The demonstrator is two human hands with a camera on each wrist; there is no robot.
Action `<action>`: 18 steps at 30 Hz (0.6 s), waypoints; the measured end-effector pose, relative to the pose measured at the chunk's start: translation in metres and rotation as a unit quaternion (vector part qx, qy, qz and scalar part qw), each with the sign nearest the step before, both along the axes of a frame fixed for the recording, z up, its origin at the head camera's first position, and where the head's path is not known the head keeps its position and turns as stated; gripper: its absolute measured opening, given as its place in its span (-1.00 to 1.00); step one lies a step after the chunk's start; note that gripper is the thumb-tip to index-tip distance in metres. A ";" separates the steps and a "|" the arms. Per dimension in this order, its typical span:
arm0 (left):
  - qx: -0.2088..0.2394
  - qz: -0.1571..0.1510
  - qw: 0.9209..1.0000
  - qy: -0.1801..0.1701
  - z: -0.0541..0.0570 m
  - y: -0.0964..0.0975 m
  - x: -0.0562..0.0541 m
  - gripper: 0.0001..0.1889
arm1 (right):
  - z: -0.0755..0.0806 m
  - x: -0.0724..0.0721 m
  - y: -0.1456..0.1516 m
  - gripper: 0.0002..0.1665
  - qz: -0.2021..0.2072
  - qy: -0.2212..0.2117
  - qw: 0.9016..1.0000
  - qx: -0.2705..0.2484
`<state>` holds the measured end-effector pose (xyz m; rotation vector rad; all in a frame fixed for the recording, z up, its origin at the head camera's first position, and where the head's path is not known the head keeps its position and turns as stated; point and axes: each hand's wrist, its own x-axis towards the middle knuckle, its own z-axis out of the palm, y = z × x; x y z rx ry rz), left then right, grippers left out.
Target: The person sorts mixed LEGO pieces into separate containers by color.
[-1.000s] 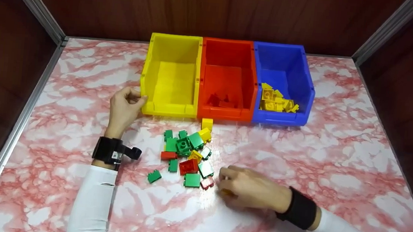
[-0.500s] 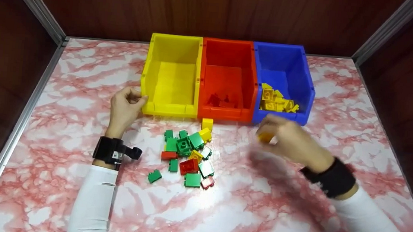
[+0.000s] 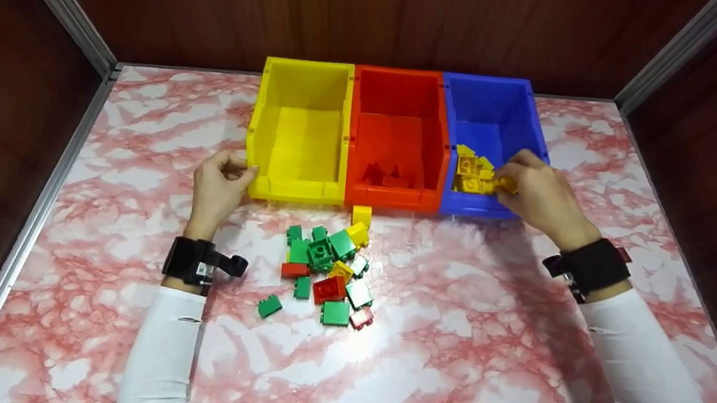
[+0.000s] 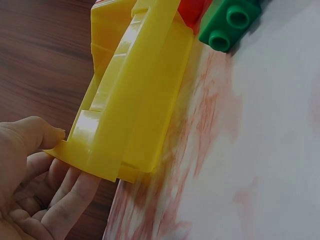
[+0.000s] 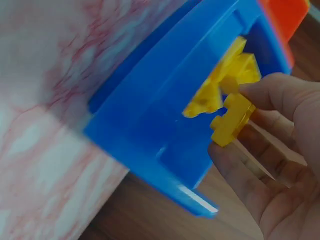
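With thumb and fingers my left hand (image 3: pixel 222 183) pinches the front left edge of the yellow bin (image 4: pixel 145 100). Over the front of the blue bin (image 5: pixel 145 105), my right hand (image 3: pixel 544 195) holds a yellow toy brick (image 5: pixel 233 119) between thumb and fingertips. Below it, several yellow bricks (image 3: pixel 469 166) lie piled in that bin. Between the yellow and blue bins stands the red bin (image 3: pixel 391 198), with a few red bricks (image 3: pixel 393 177) near its front. On the table, a loose heap of green bricks (image 3: pixel 336 313), red bricks (image 3: pixel 329 288) and yellow bricks (image 3: pixel 355 234) lies between my hands.
The three bins stand side by side near the back wall (image 3: pixel 374 21). One yellow brick (image 3: pixel 362 215) sits close in front of the red bin. A green brick (image 3: pixel 269 306) lies apart at the heap's lower left. Dark wooden panels (image 3: pixel 17 100) border the marbled table (image 3: pixel 447 371).
My right hand has gone from beside the heap, forward and to the right, to the blue bin, carrying the yellow brick. My left hand has stayed at the yellow bin's edge.
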<state>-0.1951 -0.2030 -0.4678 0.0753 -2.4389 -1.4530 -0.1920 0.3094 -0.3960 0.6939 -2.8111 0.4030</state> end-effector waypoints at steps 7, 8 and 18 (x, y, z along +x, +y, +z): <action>0.006 0.001 1.000 -0.002 0.000 0.000 0.000 -0.85 | -0.008 -0.010 0.007 -0.74 -0.049 -0.020 0.998 0.022; 0.005 0.001 1.000 -0.001 0.000 0.000 0.000 -0.85 | -0.009 -0.010 0.007 -0.74 -0.048 -0.020 0.998 0.021; -0.002 0.002 1.000 0.001 0.001 0.000 0.000 -0.85 | -0.010 -0.004 0.000 -0.67 -0.016 0.040 0.999 0.008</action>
